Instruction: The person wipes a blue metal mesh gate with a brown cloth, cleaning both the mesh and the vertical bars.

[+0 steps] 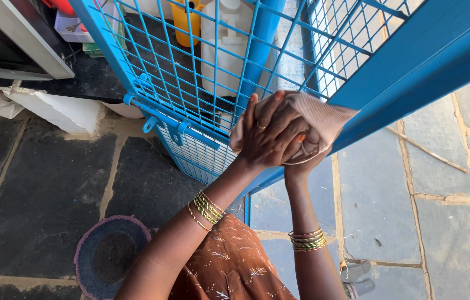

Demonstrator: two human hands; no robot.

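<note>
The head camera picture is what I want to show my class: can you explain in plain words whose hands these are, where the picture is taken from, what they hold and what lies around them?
There is no machine here. The picture comes from a camera worn on a person's head, looking down along their own arms. The left hand and the right hand are pressed together around a beige cloth, held against a blue metal gate with a wire grille. Both wrists carry thin bangles, and a brown patterned garment shows at the bottom edge. Through the grille you can see a white plastic can and a yellow container. The ground is stone paving. At the lower left lies a round woven mat, and a thin stick rests on the stones to the right.
</note>
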